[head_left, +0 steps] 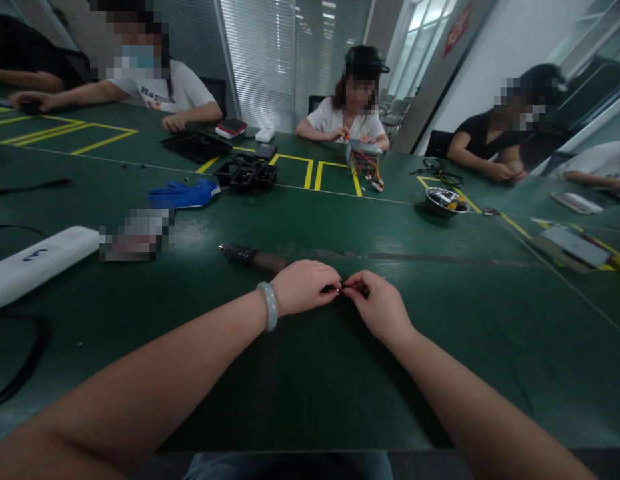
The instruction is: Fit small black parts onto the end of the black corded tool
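Brings the left hand [310, 287] and the right hand [380, 303] together near the middle of the green bench [305, 393], with a pale green stone bangle [268, 307] on the left wrist. Pinches a tiny dark piece [342, 287] between the 2 hands, with the fingers of each closed on it; possibly a bit of wire or a small fitting, too small to name for sure. Has a dark tool with a brown handle and a metal tip [255, 257] lying just beyond the left hand, tipped toward the left and partly hidden at its near end.

At left, includes a long white plastic case [45, 265], a pixelated rectangular item [137, 235] close to its far end, and farther off a blue glove with a pale cuff [183, 193]. Beyond the glove and to its right, shows a cluster of black square holders [245, 173]. Farther right, shows a round metal bowl of mixed parts [443, 201] and an open grey box [570, 248]. Across the bench, includes a person in a white top [324, 123], with hands at a grey metal box with coloured wires [363, 152].
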A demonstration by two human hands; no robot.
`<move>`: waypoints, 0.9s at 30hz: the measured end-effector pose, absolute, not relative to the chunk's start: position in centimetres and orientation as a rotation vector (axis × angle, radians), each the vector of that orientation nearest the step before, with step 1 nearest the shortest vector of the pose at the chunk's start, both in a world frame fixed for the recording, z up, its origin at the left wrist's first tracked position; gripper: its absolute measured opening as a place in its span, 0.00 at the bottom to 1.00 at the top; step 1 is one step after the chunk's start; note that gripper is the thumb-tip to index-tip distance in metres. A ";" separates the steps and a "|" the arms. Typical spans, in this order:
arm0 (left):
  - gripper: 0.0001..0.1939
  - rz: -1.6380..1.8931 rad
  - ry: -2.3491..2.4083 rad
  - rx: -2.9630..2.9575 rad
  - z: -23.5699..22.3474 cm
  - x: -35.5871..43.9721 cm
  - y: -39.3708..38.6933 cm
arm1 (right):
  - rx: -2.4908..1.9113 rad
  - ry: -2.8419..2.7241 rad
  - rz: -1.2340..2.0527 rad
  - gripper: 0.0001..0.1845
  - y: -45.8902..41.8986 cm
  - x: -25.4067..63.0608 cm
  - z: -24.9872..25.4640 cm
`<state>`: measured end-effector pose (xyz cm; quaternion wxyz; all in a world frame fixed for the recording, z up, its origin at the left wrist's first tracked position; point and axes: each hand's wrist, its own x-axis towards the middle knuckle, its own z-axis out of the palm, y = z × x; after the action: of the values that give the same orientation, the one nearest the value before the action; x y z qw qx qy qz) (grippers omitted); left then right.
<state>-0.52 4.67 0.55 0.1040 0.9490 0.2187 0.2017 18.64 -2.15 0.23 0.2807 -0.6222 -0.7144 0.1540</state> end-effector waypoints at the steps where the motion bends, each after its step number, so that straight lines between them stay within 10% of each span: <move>1: 0.07 0.597 0.644 2.798 0.5 -0.5 4.7 | -1.671 -1.919 0.397 0.06 -2.1 18.6 0.2; 27: 0.13 0.780 0.670 2.875 2.0 -0.4 2.9 | -1.733 -2.167 0.161 0.07 -1.5 18.8 -0.2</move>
<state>-0.43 2.91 2.02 0.0443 0.9406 0.2192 0.2554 18.76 -1.52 -0.21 0.1803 -0.6132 -0.7669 0.0571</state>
